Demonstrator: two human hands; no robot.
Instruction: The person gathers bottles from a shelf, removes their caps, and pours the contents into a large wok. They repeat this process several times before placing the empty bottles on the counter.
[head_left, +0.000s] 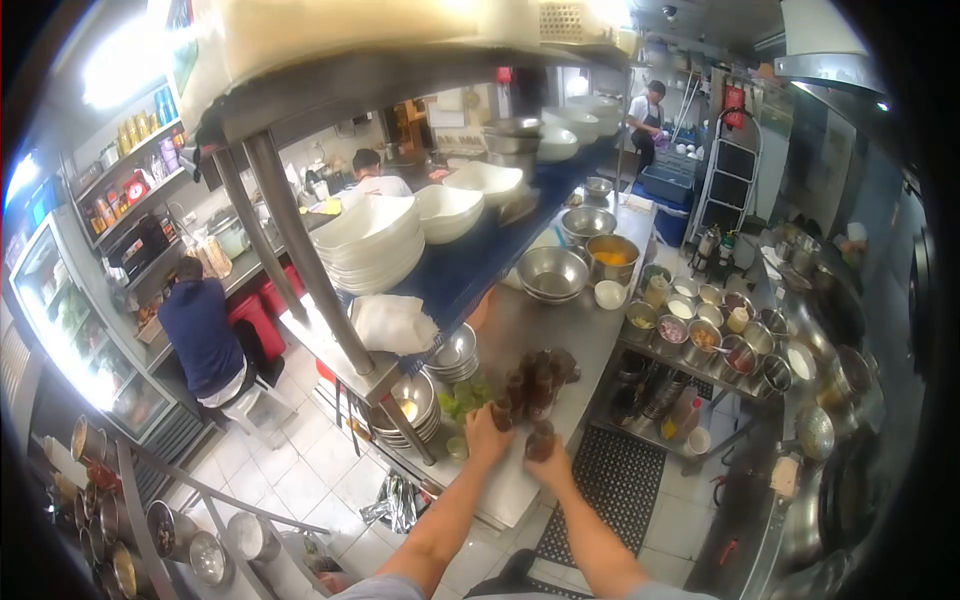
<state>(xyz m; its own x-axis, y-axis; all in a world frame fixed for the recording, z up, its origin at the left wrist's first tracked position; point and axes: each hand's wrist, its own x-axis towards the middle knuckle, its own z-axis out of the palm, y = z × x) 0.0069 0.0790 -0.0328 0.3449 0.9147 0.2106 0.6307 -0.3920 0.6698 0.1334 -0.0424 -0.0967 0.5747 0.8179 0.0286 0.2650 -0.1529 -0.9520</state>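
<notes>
Well to the left of the left hand (488, 437), a person in a blue top (203, 325) sits on a white stool (258, 410), apart from the counter (508, 492). Nearer, a metal post (330, 265) stands at the counter's left side, with stacked metal bowls (408, 408) beside its foot and a second bowl stack (455, 355) farther back. White bowls (368, 245) and a folded cloth (393, 324) rest on the raised shelf (450, 270) above. Green leaves (462, 398) and a small cup (457, 448) lie just left of the left hand, which is closed around a dark bottle (503, 412). Beyond both hands stands a tight cluster of dark bottles (541, 382), leaving little room on that side; the surface from the hands to the near edge is bare. The right hand (547, 462) grips another dark container (541, 436), close to the counter's right edge. Past that edge, a black mat (610, 490) covers the floor, and farther right metal containers of ingredients (703, 337) crowd a separate worktop.
</notes>
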